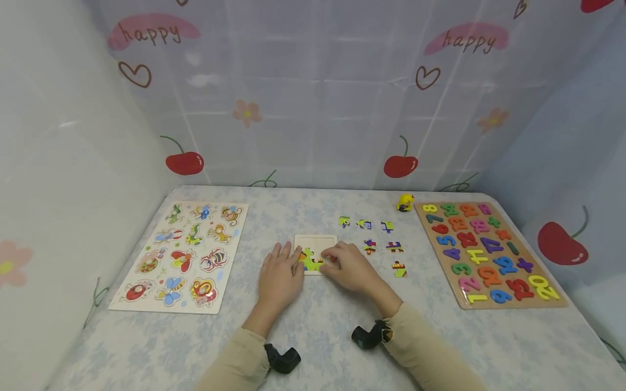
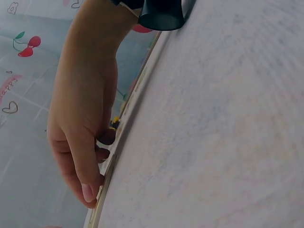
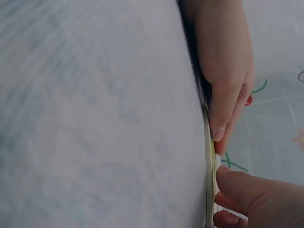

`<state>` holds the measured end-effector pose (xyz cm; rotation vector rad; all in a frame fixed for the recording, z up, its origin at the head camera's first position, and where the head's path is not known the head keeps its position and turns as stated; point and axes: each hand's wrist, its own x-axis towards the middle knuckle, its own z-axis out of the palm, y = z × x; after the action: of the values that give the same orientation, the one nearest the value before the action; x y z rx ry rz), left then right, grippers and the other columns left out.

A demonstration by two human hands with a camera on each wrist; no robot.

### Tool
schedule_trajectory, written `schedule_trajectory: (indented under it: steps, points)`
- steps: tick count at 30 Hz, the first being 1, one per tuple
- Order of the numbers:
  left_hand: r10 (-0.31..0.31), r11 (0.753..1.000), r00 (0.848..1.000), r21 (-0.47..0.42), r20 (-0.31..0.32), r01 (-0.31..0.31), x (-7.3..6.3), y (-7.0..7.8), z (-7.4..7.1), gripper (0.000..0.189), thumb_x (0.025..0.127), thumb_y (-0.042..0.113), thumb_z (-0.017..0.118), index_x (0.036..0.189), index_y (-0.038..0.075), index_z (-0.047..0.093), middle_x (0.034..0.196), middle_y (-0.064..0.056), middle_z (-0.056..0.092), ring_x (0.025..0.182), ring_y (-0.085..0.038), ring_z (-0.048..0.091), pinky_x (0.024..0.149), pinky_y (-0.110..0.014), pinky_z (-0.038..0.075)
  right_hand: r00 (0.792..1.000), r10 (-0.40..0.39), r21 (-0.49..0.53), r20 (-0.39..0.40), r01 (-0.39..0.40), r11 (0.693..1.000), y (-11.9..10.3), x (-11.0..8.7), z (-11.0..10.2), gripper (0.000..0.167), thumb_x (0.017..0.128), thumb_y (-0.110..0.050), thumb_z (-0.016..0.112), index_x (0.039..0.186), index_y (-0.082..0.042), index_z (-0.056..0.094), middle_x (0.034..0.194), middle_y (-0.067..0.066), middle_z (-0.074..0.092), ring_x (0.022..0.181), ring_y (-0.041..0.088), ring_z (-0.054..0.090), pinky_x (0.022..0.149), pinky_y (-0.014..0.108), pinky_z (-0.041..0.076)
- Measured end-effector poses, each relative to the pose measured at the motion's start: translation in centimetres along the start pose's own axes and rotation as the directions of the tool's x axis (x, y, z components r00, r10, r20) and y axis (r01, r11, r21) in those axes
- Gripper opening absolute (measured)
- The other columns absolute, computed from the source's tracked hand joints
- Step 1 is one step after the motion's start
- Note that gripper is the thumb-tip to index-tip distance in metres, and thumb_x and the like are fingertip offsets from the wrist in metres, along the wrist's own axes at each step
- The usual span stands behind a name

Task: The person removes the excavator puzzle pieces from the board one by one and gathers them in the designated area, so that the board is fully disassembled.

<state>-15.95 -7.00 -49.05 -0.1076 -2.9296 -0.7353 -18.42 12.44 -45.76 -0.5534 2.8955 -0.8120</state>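
A small pale wooden puzzle tray (image 1: 315, 239) lies on the table between the hands, partly filled with bright green and patterned jigsaw pieces (image 1: 309, 262). My left hand (image 1: 282, 276) rests at the tray's left side, fingers fairly straight, thumb on the edge; the right wrist view shows this left hand (image 3: 227, 71) coming from the top. Over the tray's right part, my right hand (image 1: 349, 266) has bent fingers, their tips low at the tray. In the left wrist view, the right hand's (image 2: 85, 104) thumb touches the tray edge; whether it pinches a piece is hidden.
Loose jigsaw pieces (image 1: 394, 247) lie right of the tray, with a yellow toy figure (image 1: 405, 203) behind them. At the left lies an insect puzzle board (image 1: 183, 255), at the right a number board (image 1: 481, 260). A printed curtain (image 1: 313, 108) hangs behind the table.
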Motion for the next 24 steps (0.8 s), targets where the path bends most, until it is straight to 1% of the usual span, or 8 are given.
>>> schedule_trajectory:
  steps: [6,10,15,19,24]
  points:
    - [-0.005,1.0,1.0,-0.001,0.002,0.005,-0.2,0.0,-0.2,0.047,0.101,0.039,0.048,0.144,0.023,0.054,0.158,-0.006,0.039,0.152,-0.032,0.025,0.124,-0.052,0.021,1.0,-0.01,0.005,-0.028,0.011,1.0,-0.5,0.0,0.7,0.023,0.088,-0.032,0.076,0.107,-0.021,0.072,0.089,-0.007,0.056,0.084,0.012,0.046,0.074,0.03,0.041]
    - [-0.005,1.0,1.0,0.001,-0.007,0.005,-0.2,0.1,-0.2,0.046,0.1,0.038,0.05,0.143,0.022,0.055,0.157,-0.006,0.04,0.151,-0.032,0.026,0.123,-0.052,0.021,0.999,0.007,0.036,-0.035,-0.005,0.999,-0.6,0.0,1.0,0.021,0.088,-0.03,0.075,0.106,-0.019,0.07,0.09,-0.006,0.056,0.084,0.013,0.045,0.075,0.03,0.04]
    - [0.0,1.0,1.0,-0.004,-0.02,0.0,-0.1,0.2,-0.3,0.046,0.1,0.037,0.051,0.142,0.021,0.056,0.156,-0.007,0.042,0.151,-0.032,0.027,0.123,-0.052,0.022,0.996,0.025,0.056,-0.086,-0.02,0.998,-0.8,0.2,1.4,0.017,0.089,-0.029,0.074,0.1,-0.019,0.066,0.087,-0.005,0.057,0.081,0.014,0.045,0.072,0.029,0.039]
    - [0.008,1.0,1.0,-0.001,-0.026,-0.008,-0.2,0.2,-0.3,0.045,0.099,0.036,0.051,0.142,0.021,0.057,0.155,-0.007,0.043,0.15,-0.033,0.028,0.123,-0.053,0.023,0.992,0.058,0.124,-0.113,-0.043,0.991,-1.0,0.4,1.6,0.016,0.089,-0.026,0.075,0.093,-0.02,0.061,0.084,-0.006,0.06,0.077,0.012,0.047,0.067,0.027,0.039]
    - [0.006,1.0,1.0,-0.009,-0.027,-0.006,-0.2,0.3,-0.3,0.046,0.099,0.035,0.052,0.142,0.019,0.056,0.155,-0.008,0.043,0.15,-0.033,0.028,0.123,-0.053,0.023,0.991,0.096,0.256,-0.098,-0.068,0.964,-0.9,0.2,1.1,0.017,0.089,-0.022,0.075,0.092,-0.019,0.059,0.084,-0.004,0.063,0.067,0.012,0.049,0.06,0.026,0.041]
